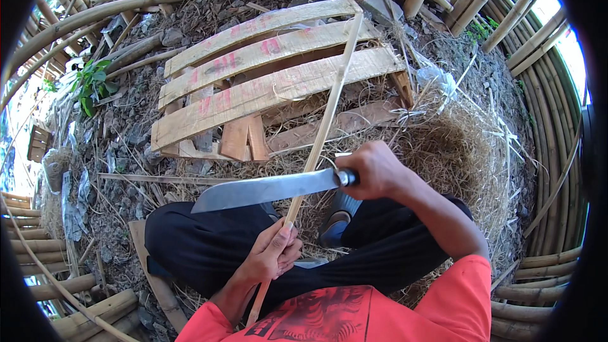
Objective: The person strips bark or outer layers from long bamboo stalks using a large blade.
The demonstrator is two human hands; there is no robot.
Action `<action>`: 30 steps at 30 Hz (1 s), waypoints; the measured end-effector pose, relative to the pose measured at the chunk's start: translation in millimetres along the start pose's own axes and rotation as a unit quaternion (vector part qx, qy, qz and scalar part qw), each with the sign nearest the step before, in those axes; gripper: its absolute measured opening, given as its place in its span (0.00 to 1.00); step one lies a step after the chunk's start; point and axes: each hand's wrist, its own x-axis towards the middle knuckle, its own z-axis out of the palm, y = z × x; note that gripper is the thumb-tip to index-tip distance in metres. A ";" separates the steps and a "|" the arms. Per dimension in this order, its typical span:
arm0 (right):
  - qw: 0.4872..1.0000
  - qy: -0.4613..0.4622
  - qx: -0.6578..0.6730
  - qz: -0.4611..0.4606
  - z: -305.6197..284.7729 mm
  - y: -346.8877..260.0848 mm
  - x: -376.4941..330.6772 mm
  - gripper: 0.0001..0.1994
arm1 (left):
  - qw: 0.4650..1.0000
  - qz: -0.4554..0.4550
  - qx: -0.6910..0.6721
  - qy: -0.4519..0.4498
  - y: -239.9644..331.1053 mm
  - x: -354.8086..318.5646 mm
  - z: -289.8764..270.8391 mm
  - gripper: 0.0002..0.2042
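Observation:
My right hand [379,171] is wrapped round the dark handle of a machete [269,191], whose broad steel blade points left. The blade lies across a long, thin bamboo strip [323,128], and it looks close to or touching it; I cannot tell which. Lower down, my left hand [277,250] grips that strip in front of my lap. From there the strip slants up and away to the right, passing over a slatted wooden pallet [278,92]. Its near end comes down beside my red shirt.
Dry shavings [456,158] are heaped right of the pallet. Stacked bamboo poles [551,171] line the right side, and more lie at lower left. A flat board [155,272] rests beside my left knee. A green plant [95,85] grows from the rubble at far left.

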 end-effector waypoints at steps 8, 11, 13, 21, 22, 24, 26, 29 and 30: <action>0.981 0.112 0.059 0.143 -14.4 32.9 -2.9 0.04 | 1.000 -0.011 -0.012 0.004 -0.7 -2.9 2.8 0.16; 0.997 -0.036 -0.059 -0.032 -2.2 1.8 2.6 0.05 | 1.000 -0.004 -0.006 -0.007 1.8 -1.3 -0.2 0.16; 0.994 0.030 -0.077 0.073 -6.6 36.8 0.4 0.05 | 1.000 -0.015 -0.013 0.013 2.8 -2.8 1.4 0.16; 0.987 0.159 0.003 0.036 -16.0 35.8 0.3 0.07 | 0.999 0.001 0.035 -0.003 -3.0 4.0 1.3 0.14; 0.998 0.061 -0.032 0.011 -14.1 21.8 2.4 0.07 | 0.999 -0.004 0.048 0.005 -3.4 2.3 3.4 0.14; 0.994 -0.004 -0.103 0.024 -11.9 28.3 2.7 0.07 | 0.998 -0.013 0.062 0.012 -4.0 0.4 2.5 0.14; 0.933 0.109 0.056 0.340 -33.4 77.2 -0.2 0.08 | 0.999 -0.008 0.046 0.008 -6.4 1.5 1.9 0.13; 0.918 0.094 -0.045 0.382 -64.5 113.8 -0.1 0.14 | 0.997 -0.052 0.064 0.000 -9.9 7.7 6.8 0.13; 0.916 0.132 0.025 0.378 -57.2 108.6 1.5 0.14 | 0.997 -0.049 0.065 0.003 -9.8 7.3 4.5 0.13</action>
